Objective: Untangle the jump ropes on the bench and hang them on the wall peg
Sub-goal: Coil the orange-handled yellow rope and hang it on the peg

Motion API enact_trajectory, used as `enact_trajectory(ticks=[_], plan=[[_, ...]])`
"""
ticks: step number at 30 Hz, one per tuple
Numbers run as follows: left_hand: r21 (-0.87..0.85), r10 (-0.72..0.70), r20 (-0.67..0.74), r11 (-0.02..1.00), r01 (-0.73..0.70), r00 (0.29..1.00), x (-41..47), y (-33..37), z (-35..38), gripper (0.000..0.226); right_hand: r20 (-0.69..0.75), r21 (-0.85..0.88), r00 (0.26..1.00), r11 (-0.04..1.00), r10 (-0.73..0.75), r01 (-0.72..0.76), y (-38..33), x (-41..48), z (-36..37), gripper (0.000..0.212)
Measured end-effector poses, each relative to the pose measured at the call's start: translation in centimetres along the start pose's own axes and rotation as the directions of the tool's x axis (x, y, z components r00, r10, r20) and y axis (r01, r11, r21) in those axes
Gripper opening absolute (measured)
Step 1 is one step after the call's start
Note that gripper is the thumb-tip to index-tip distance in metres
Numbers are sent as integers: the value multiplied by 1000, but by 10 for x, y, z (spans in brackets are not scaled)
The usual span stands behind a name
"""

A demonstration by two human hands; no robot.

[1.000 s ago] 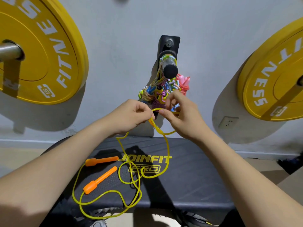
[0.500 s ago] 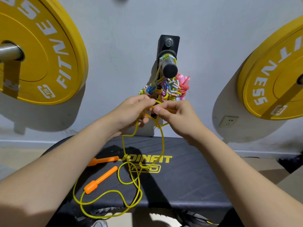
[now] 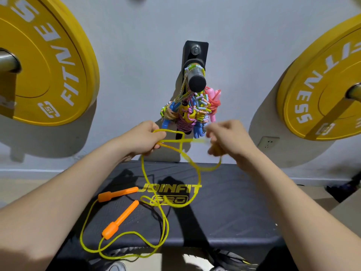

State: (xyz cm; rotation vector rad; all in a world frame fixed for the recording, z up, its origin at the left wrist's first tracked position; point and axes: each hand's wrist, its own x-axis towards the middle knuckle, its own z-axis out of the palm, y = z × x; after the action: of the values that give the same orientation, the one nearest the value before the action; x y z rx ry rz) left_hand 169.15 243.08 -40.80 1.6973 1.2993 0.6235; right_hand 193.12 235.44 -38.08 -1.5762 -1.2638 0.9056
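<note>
The left hand (image 3: 144,138) and right hand (image 3: 226,142), each clamped on the yellow jump rope (image 3: 181,141), hold 1 span taut, apparently to open its crossing above the bench (image 3: 234,212).

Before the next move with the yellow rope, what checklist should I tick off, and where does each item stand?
1. Left hand grips yellow rope: ok.
2. Right hand holds it, though blurred: ok.
3. Rope untangled: not ok; strands cross between the hands and loops overlap on the bench.
4. Both orange handles lying free on bench: ok.
5. Wall peg tip bare: ok.
6. Rope clear of hung bundle: cannot tell.
</note>
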Motion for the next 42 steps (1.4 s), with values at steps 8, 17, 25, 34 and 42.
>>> enact_trajectory(ticks=[8,17,25,34,42], plan=[[112,157,89,980,-166,984,-3,9,18,5,381,-308,898,885,-222,350,9,-12,37,28],[51,108,-39,993,-106,993,-1,8,17,10,42,-157,932,918,-361,363,-1,-5,40,22],[173,-176,-10,969,175,984,4,-20,-21,23,-473,-289,881,950,-31,-122,23,23,-4,33],[151,208,44,966,-212,977,-1,3,4,12,322,-405,881,791,-346,459,2,-9,64,16],[70,98,139,992,-109,985,4,-10,-2,17,-55,-178,906,897,-420,405,-4,-1,54,26]])
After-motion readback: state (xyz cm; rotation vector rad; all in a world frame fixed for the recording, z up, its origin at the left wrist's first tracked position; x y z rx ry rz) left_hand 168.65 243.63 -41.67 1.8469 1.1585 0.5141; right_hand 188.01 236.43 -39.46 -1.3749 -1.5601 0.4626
